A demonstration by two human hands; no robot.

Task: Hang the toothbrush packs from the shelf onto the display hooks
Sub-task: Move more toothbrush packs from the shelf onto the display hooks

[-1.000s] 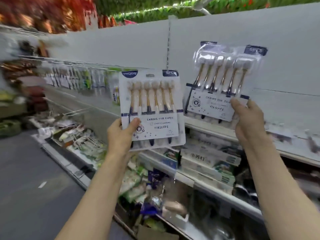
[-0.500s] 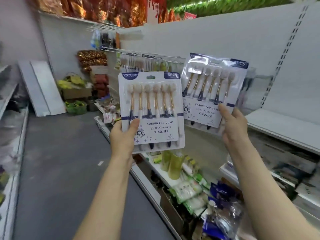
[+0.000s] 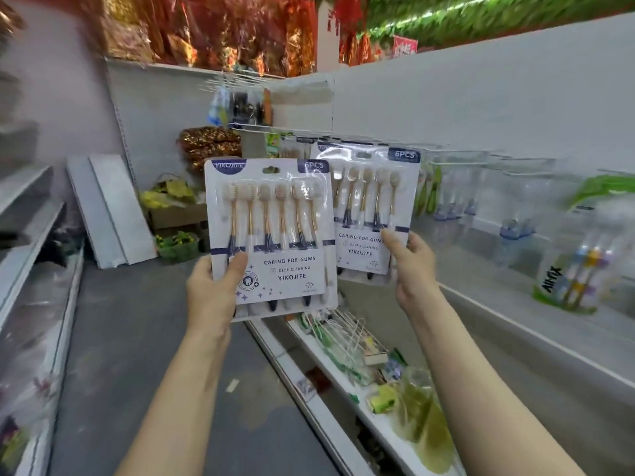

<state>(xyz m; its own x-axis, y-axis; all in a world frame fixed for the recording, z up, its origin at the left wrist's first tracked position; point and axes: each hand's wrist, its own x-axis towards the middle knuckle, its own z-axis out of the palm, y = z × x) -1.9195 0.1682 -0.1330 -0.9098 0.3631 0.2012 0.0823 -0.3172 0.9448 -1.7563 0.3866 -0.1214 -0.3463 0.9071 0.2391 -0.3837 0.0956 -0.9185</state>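
Observation:
My left hand (image 3: 213, 293) grips the lower left corner of a white and navy toothbrush pack (image 3: 275, 214), held upright in front of me. A second, identical toothbrush pack (image 3: 374, 201) sits just behind and to the right, pinched at its lower right edge by my right hand (image 3: 410, 273); the front pack overlaps its left side. Both packs face me with hang holes at the top. Display hooks (image 3: 457, 156) stick out from the white back panel to the right, some carrying blurred clear packs.
A white shelf edge (image 3: 515, 324) runs along the right under the hooks, with a clear toothbrush pack (image 3: 570, 273) hanging near it. The lower shelf (image 3: 330, 383) holds loose small goods and a green bottle. A grey aisle floor (image 3: 137, 338) and leaning white panels (image 3: 113, 207) lie to the left.
The view has swung left along the aisle. Both packs stay in my hands and have come closer together, the right pack now tucked behind the left one.

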